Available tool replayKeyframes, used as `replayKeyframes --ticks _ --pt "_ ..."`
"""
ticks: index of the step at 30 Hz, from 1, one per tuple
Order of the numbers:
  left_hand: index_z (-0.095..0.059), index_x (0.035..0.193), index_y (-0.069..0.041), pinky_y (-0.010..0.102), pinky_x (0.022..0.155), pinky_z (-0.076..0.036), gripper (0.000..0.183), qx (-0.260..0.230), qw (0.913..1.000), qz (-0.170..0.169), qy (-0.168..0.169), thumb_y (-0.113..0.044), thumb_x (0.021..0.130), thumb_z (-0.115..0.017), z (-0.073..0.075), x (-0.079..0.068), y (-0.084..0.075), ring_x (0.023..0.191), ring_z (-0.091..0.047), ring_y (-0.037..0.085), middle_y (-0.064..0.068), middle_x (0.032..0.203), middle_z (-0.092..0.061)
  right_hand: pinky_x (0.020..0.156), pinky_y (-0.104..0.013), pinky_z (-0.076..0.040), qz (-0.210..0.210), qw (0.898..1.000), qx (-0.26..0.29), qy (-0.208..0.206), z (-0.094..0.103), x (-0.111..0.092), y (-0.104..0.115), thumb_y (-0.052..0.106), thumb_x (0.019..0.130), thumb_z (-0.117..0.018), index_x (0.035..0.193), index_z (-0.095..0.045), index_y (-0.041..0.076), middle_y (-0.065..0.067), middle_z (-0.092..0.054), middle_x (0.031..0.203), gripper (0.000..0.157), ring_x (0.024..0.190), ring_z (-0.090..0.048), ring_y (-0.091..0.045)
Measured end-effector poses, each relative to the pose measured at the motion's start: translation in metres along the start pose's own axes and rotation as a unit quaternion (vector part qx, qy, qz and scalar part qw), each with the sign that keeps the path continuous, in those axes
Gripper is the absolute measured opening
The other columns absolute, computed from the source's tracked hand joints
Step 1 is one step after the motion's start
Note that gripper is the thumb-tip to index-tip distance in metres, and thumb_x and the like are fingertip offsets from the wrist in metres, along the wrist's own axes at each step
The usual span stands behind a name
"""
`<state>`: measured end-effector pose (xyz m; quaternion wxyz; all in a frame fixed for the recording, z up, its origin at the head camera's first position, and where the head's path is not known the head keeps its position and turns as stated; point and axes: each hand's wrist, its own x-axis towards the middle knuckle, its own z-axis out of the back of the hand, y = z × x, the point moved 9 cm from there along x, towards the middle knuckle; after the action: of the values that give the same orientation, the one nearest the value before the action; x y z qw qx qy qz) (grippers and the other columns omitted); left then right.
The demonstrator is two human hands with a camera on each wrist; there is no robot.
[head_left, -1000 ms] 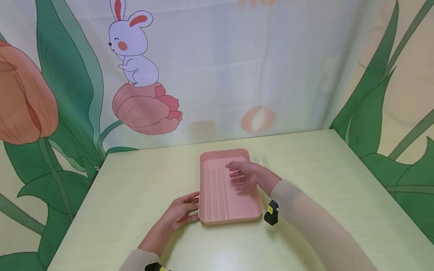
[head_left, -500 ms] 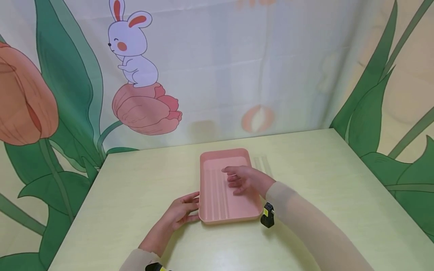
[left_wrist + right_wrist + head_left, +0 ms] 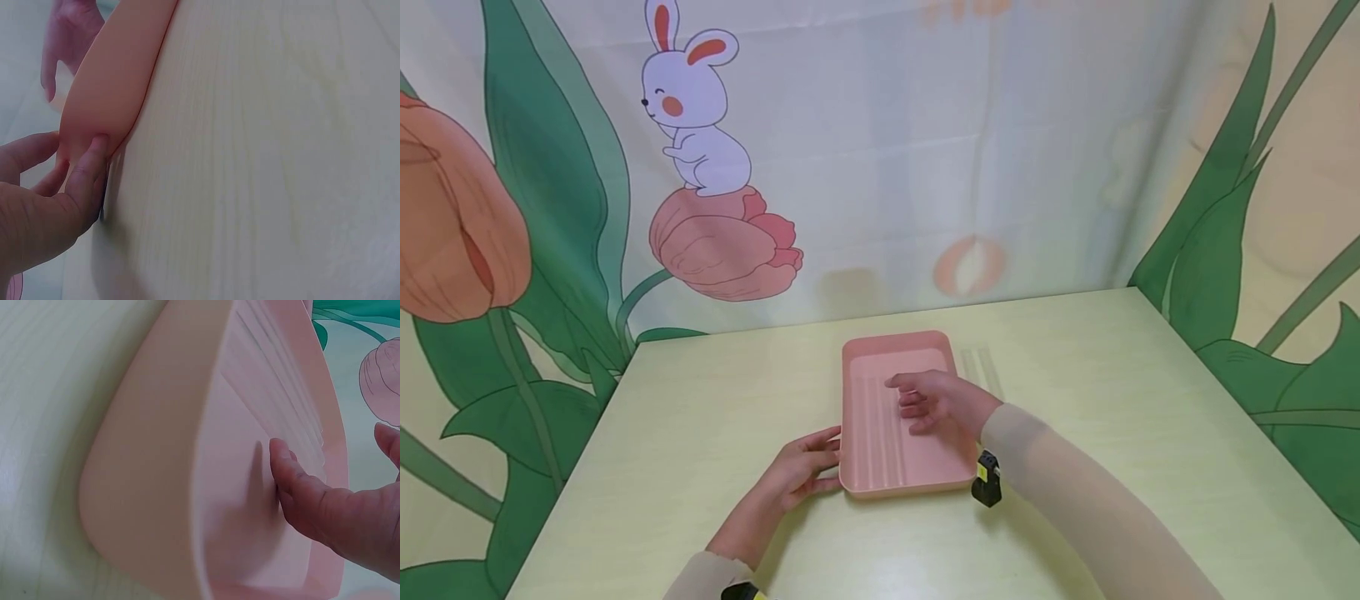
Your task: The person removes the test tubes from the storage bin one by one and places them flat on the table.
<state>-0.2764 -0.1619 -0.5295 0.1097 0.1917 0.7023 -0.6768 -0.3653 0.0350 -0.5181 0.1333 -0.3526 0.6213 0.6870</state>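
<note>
A pink ribbed tray lies lengthwise on the pale yellow-green table. My left hand touches the tray's near left corner with its fingertips. In the left wrist view the thumb presses on the tray's outer wall. My right hand lies over the right half of the tray with loosely bent fingers and holds nothing. In the right wrist view its thumb rests against the inside of the tray. The tray holds nothing else.
A printed cloth backdrop with a rabbit, tulips and green leaves hangs right behind the table's far edge. A small black camera sits on my right wrist next to the tray's near right corner.
My right hand has slid a little to the left and toward me over the tray. The left hand and the tray have stayed where they were.
</note>
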Motion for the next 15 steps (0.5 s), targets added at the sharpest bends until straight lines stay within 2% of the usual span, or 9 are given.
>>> replayKeyframes --ticks 4,9,11,15 --pt "-0.046 0.151 0.001 0.04 0.083 -0.066 0.053 -0.002 1.0 0.001 0.002 0.002 0.099 -0.056 0.0002 0.0 0.0005 0.107 -0.071 0.022 0.03 0.151 -0.051 0.089 -0.043 -0.059 -0.001 1.0 0.001 0.002 -0.0042 -0.0012 0.0005 0.03 0.098 -0.064 0.117 -0.05 0.008 -0.005 -0.052 0.103 0.032 0.099 -0.054 -0.021" --pt "-0.047 0.151 0.001 0.041 0.083 -0.065 0.052 -0.001 1.0 0.004 -0.002 0.002 0.1 -0.057 0.0015 0.0001 0.001 0.107 -0.071 0.023 0.029 0.151 -0.051 0.094 -0.044 -0.06 -0.004 1.0 -0.001 -0.009 -0.0072 -0.002 0.0006 0.024 0.098 -0.065 0.12 -0.051 0.006 -0.005 -0.052 0.107 0.031 0.1 -0.053 -0.02" --pt "-0.047 0.151 0.001 0.042 0.084 -0.065 0.052 -0.001 1.0 0.004 -0.003 0.002 0.1 -0.057 0.0015 -0.0002 0.0009 0.107 -0.071 0.023 0.029 0.15 -0.052 0.087 -0.042 -0.062 -0.003 1.0 -0.005 -0.018 -0.0071 -0.0017 0.0007 0.021 0.097 -0.066 0.121 -0.052 0.005 -0.006 -0.052 0.107 0.032 0.099 -0.053 -0.02" --pt "-0.046 0.151 0.001 0.042 0.085 -0.065 0.052 0.0 1.0 0.003 0.002 0.001 0.1 -0.057 0.0003 -0.0006 0.0016 0.108 -0.071 0.023 0.03 0.151 -0.05 0.066 -0.034 -0.062 0.002 0.999 -0.022 -0.033 -0.0072 -0.0004 0.0004 0.016 0.096 -0.067 0.122 -0.052 0.002 -0.007 -0.052 0.106 0.034 0.091 -0.053 -0.018"
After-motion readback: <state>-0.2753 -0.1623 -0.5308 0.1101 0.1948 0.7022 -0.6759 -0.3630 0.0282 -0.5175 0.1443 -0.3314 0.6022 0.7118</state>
